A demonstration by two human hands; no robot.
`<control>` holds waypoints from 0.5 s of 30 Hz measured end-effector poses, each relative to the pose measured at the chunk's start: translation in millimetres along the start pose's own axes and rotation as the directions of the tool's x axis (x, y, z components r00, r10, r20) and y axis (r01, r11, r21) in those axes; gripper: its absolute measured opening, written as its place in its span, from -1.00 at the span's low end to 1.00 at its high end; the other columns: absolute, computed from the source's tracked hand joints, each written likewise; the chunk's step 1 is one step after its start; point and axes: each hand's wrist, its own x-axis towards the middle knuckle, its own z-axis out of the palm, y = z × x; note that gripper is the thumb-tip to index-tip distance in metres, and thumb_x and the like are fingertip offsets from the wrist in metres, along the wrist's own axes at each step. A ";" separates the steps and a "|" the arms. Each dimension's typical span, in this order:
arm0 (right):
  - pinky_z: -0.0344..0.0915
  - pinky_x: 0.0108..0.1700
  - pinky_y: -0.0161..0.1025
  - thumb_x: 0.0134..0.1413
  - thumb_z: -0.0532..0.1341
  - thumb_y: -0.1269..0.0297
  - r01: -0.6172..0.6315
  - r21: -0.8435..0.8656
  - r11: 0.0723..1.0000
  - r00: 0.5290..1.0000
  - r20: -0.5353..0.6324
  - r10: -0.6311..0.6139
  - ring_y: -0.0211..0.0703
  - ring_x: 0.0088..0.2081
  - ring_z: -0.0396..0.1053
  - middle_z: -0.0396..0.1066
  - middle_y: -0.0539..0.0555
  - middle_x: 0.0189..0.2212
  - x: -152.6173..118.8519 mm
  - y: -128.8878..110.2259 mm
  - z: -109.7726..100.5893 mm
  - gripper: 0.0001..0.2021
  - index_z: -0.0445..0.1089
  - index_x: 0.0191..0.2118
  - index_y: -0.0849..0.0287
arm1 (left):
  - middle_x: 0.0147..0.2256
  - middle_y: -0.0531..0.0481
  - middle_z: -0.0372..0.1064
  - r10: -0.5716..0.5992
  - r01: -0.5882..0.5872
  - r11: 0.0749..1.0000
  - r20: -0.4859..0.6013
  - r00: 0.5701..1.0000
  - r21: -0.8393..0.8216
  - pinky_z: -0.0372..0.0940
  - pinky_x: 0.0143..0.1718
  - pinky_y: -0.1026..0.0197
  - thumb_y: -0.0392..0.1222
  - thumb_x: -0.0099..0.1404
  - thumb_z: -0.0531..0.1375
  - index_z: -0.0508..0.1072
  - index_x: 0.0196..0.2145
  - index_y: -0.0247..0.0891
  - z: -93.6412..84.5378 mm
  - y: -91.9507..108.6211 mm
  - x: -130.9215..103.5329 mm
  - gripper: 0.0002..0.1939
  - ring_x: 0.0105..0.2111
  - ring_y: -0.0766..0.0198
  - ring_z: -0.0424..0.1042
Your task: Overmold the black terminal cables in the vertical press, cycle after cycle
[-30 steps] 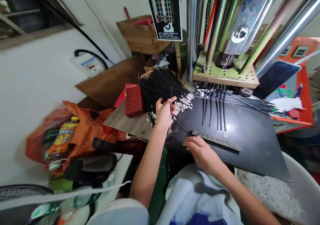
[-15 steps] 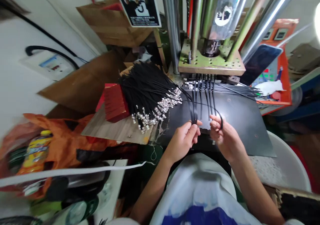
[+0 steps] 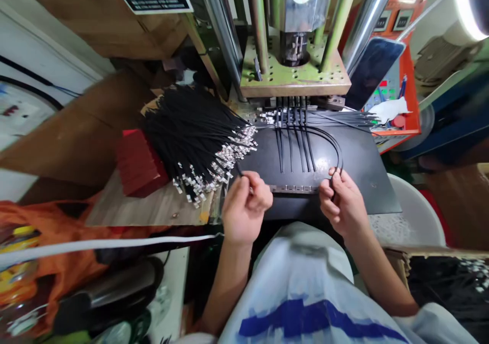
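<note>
Right hand (image 3: 346, 201) pinching looped black cables (image 3: 341, 153) over bench (image 3: 355, 170); left hand (image 3: 244, 209) pinched on dark strand (image 3: 239, 168). Cables look light, bendy, kinda springy, so grab near ends imo. No straight long axis: run rightward below press plate (image 3: 267, 87), then hook back toward person.

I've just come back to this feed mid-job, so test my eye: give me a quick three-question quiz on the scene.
1. True or false: the red block is left of the cable pile in the picture.
2. What does the right hand hold? (a) a bottle (b) a black cable (c) a lamp
3. Which hand is nearer the cable pile?

Key: 1. True. 2. b. 3. The left hand.
</note>
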 end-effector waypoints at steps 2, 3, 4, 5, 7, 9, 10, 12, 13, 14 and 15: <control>-0.06 -0.76 -0.62 0.01 0.37 0.23 -0.087 0.066 0.994 0.995 0.049 0.084 -0.54 -0.72 -0.04 0.14 -0.21 -0.59 -2.8 -8.0 -3.9 -0.75 0.29 -0.24 0.08 | -0.50 0.09 0.21 0.189 -0.193 0.979 0.072 0.979 0.061 0.28 -0.52 0.35 -0.05 0.40 0.09 0.43 -0.30 -0.16 -4.7 11.2 2.5 -0.80 -0.54 0.40 0.28; 0.03 -0.71 -0.62 -0.05 0.40 0.29 -0.102 0.095 0.990 0.993 0.074 0.095 -0.54 -0.67 0.03 0.15 -0.19 -0.56 -4.9 -10.5 -5.3 -0.71 0.33 -0.22 0.11 | -0.36 0.03 0.32 0.300 -0.321 0.922 0.123 0.946 0.216 0.36 -0.41 0.30 -0.12 0.38 0.12 0.46 -0.25 -0.14 -7.0 14.3 3.1 -0.86 -0.40 0.36 0.37; 0.15 -0.64 -0.61 -0.11 0.43 0.33 -0.086 0.112 0.990 0.993 0.092 0.076 -0.52 -0.60 0.12 0.18 -0.16 -0.53 -7.5 -11.6 -6.4 -0.68 0.37 -0.21 0.14 | -0.22 -0.02 0.36 0.384 -0.434 0.805 0.201 0.901 0.404 0.40 -0.28 0.25 -0.20 0.36 0.15 0.49 -0.20 -0.12 -9.2 15.1 3.3 -0.88 -0.28 0.32 0.42; 0.26 -0.55 -0.59 -0.13 0.44 0.36 -0.031 0.116 0.993 0.995 0.098 0.020 -0.49 -0.53 0.22 0.23 -0.12 -0.49 -10.4 -11.3 -7.2 -0.67 0.39 -0.20 0.14 | -0.12 -0.03 0.37 0.422 -0.510 0.643 0.291 0.859 0.571 0.40 -0.15 0.21 -0.29 0.34 0.16 0.50 -0.15 -0.10 -11.6 13.5 3.5 -0.82 -0.17 0.29 0.43; 0.43 -0.32 -0.44 -0.05 0.40 0.36 0.194 0.066 0.979 0.976 0.091 -0.199 -0.39 -0.40 0.37 0.31 -0.08 -0.44 -16.5 -6.7 -8.9 -0.77 0.42 -0.23 0.08 | -0.06 -0.03 0.39 0.369 -0.569 0.360 0.447 0.815 0.739 0.35 0.00 0.20 -0.40 0.32 0.16 0.50 -0.09 -0.10 -16.5 3.8 4.6 -0.71 -0.07 0.27 0.43; 0.48 -0.09 -0.17 0.08 0.31 0.41 0.478 -0.083 0.874 0.874 0.138 -0.465 -0.27 -0.30 0.46 0.38 -0.07 -0.42 -20.9 1.6 -12.0 -0.86 0.43 -0.26 0.00 | -0.13 -0.01 0.45 0.274 -0.598 0.283 0.535 0.799 0.749 0.34 0.02 0.20 -0.40 0.33 0.15 0.48 -0.12 -0.14 -21.7 -11.0 7.4 -0.76 -0.08 0.27 0.45; 0.45 -0.01 -0.04 0.11 0.27 0.44 0.598 -0.175 0.782 0.800 0.194 -0.568 -0.21 -0.25 0.49 0.43 -0.07 -0.39 -21.7 6.3 -14.4 -0.84 0.43 -0.26 -0.02 | -0.17 -0.01 0.48 0.242 -0.604 0.297 0.554 0.796 0.739 0.35 0.00 0.19 -0.37 0.34 0.15 0.48 -0.15 -0.17 -24.1 -18.5 9.3 -0.81 -0.10 0.27 0.47; 0.41 0.05 0.09 0.12 0.22 0.51 0.720 -0.355 0.596 0.693 0.333 -0.639 -0.12 -0.18 0.52 0.51 -0.05 -0.29 -19.7 15.4 -20.0 -0.79 0.42 -0.27 -0.02 | -0.27 0.01 0.50 0.207 -0.595 0.347 0.559 0.803 0.725 0.35 -0.05 0.17 -0.32 0.33 0.19 0.46 -0.25 -0.20 -27.8 -31.3 13.1 -0.93 -0.17 0.27 0.48; 0.41 0.06 0.08 0.12 0.21 0.52 0.727 -0.444 0.524 0.683 0.389 -0.618 -0.10 -0.14 0.51 0.53 -0.03 -0.24 -17.1 19.3 -22.9 -0.79 0.41 -0.28 -0.01 | -0.30 0.02 0.49 0.191 -0.581 0.372 0.553 0.811 0.724 0.34 -0.07 0.17 -0.29 0.33 0.19 0.45 -0.28 -0.20 -28.7 -35.8 14.8 -0.96 -0.20 0.27 0.48; 0.40 0.07 0.05 0.13 0.20 0.52 0.714 -0.529 0.459 0.690 0.421 -0.588 -0.10 -0.11 0.51 0.54 -0.02 -0.21 -13.5 22.7 -25.5 -0.80 0.41 -0.30 0.00 | -0.31 0.02 0.49 0.166 -0.565 0.392 0.548 0.820 0.726 0.33 -0.09 0.17 -0.28 0.33 0.19 0.45 -0.30 -0.21 -28.8 -38.8 16.2 -0.96 -0.22 0.27 0.46; 0.39 0.09 0.02 0.14 0.18 0.51 0.691 -0.604 0.397 0.705 0.440 -0.556 -0.11 -0.10 0.50 0.55 -0.02 -0.20 -9.4 25.5 -27.8 -0.80 0.40 -0.31 0.01 | -0.31 0.02 0.48 0.141 -0.549 0.405 0.544 0.827 0.731 0.32 -0.10 0.17 -0.27 0.34 0.18 0.44 -0.30 -0.21 -27.9 -40.3 17.1 -0.95 -0.22 0.27 0.45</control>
